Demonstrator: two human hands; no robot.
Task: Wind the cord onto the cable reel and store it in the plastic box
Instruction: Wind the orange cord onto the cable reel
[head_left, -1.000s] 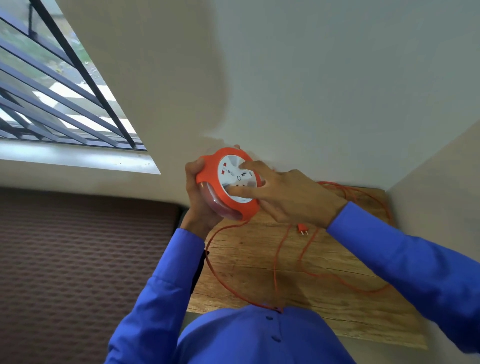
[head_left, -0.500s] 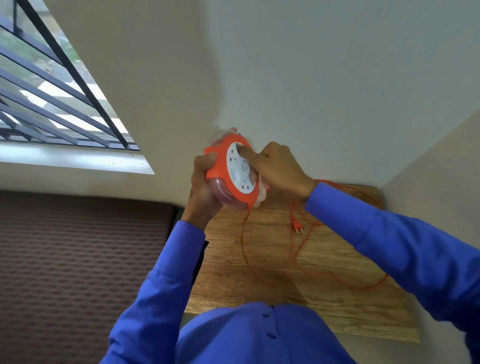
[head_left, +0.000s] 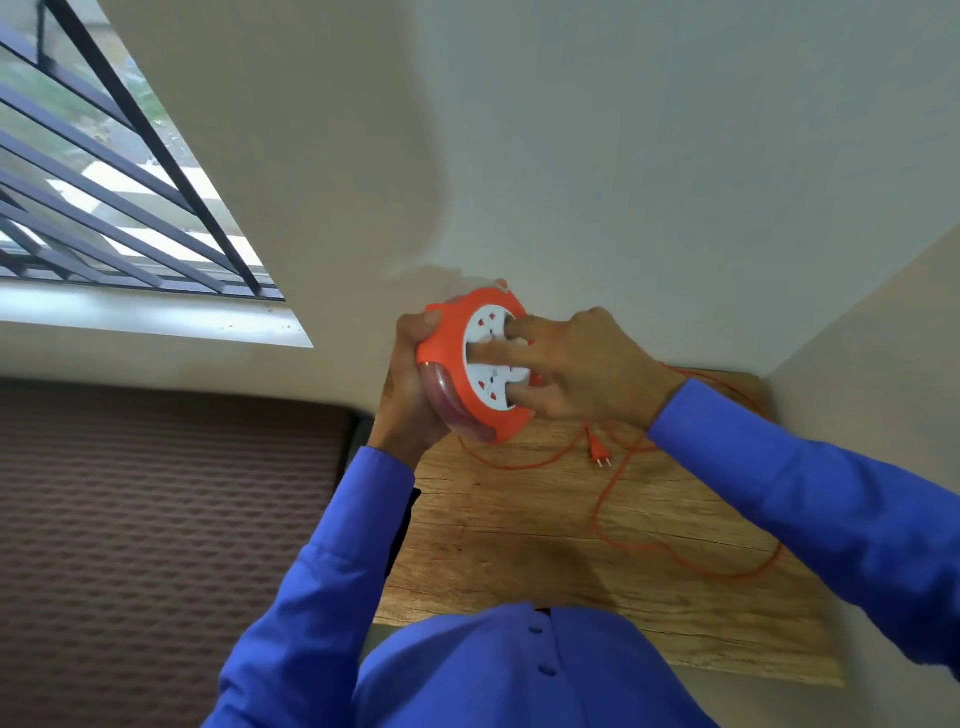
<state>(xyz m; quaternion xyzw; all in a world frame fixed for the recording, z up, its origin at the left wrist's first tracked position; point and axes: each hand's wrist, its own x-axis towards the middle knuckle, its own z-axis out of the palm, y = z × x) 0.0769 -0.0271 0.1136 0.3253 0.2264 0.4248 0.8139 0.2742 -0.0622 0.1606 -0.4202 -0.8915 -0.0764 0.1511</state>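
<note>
Cable reel (head_left: 470, 364) sits at the centre of the frame, held up above the far edge of the wooden worktop (head_left: 519, 545), close to the pale wall behind it. We see its orange rim, a white socket face with small red marks, and a clear drum side where wound cord shows dimly. Our left hand (head_left: 413, 400) wraps the reel's left edge from behind, thumb on the orange rim, fingers closed around the drum. Our right hand (head_left: 582, 369) lies across the white face with its fingers (head_left: 498, 353) spread and pressed into the recesses there, gripping the face rather than hanging loose.

From the reel's lower edge the orange cord (head_left: 675, 558) drops to the worktop, curves right in a shallow arc, then trails in loose loops across the right half of the board toward the lower right of the frame. Its two-pin plug (head_left: 598, 452) rests flat on the wood just below our right wrist, pins pointing toward us.

Blue sleeves (head_left: 332, 561) cover both forearms. At upper left is a barred window (head_left: 119, 182); at lower left, a brown textured surface (head_left: 156, 519) lies beside the worktop.
</note>
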